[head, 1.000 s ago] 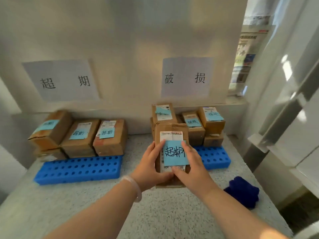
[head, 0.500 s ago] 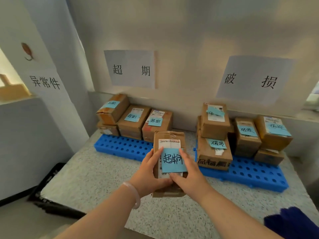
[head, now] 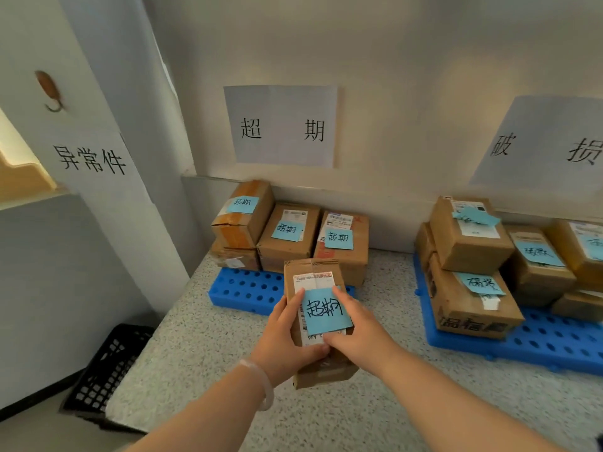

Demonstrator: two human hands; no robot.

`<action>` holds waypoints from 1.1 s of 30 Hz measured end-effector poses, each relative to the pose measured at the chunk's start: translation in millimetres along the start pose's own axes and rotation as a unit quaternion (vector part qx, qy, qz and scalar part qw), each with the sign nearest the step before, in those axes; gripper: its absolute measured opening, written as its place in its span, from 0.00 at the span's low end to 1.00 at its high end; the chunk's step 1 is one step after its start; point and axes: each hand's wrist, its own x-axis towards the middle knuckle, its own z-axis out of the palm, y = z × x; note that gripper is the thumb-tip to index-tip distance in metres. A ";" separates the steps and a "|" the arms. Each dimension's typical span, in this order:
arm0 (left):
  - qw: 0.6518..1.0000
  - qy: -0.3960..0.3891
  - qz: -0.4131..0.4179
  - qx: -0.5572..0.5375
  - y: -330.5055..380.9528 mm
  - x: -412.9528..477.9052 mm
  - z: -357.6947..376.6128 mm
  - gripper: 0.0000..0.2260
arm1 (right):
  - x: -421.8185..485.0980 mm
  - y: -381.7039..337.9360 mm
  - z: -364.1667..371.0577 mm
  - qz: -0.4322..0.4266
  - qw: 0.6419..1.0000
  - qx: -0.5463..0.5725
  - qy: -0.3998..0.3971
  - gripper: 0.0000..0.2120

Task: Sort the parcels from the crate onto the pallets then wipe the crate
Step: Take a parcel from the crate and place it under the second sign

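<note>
Both hands are holding one cardboard parcel (head: 310, 266) in the air above the speckled counter (head: 202, 350), just in front of the left blue pallet (head: 244, 290). The left hand (head: 285, 340) is wrapping its fingers round the left edge with the thumb lying on the top face, and the right hand (head: 362, 334) is clasping the right side with its thumb pressing near the label's lower end. The main risk is a wrong placement, because the right blue pallet (head: 538, 349) under the 破损 sign (head: 548, 148) is sitting near and is carrying similar boxes. The parcel's blue sticky note (head: 326, 309) is reading 超期, matching the 超期 sign (head: 282, 127) and the notes on the stacked parcels (head: 288, 238) at the back of the left pallet, so it probably belongs there. That pallet's free front strip is looking narrow, so a careless set-down could leave the parcel overhanging the edge or nudging the tilted top box (head: 243, 220). The note could also be peeling off under the thumbs. The parcel is looking like a brown taped box, longer than wide and slightly crumpled at its near end, with a white shipping label (head: 315, 279) half covered by the note. The black crate (head: 111, 367) is sitting on the floor at the left, below the counter's edge.
</note>
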 end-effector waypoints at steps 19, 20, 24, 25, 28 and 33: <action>0.995 -0.040 -0.089 -0.014 -84.3 79.1 -78.1 0.38 | 127.1 -45.2 56.5 0.062 0.993 -0.080 -0.057 0.40; 0.995 -0.047 -0.092 -0.011 -87.6 82.5 -78.0 0.38 | 131.3 -43.7 56.2 0.062 0.993 -0.086 -0.059 0.41; 0.995 -0.048 -0.082 -0.008 -103.1 93.4 -77.1 0.36 | 147.4 -40.4 54.9 0.069 0.992 -0.088 -0.066 0.40; 0.997 -0.041 -0.073 -0.002 -105.5 96.3 -78.4 0.35 | 151.7 -41.0 53.7 0.067 0.991 -0.093 -0.068 0.40; 0.998 -0.025 -0.055 0.024 -106.2 108.0 -86.7 0.32 | 164.0 -42.0 49.2 0.053 0.992 -0.093 -0.070 0.40; 0.991 -0.028 -0.026 0.131 -106.5 133.7 -112.6 0.35 | 170.6 -39.0 47.4 0.053 0.994 -0.063 -0.076 0.40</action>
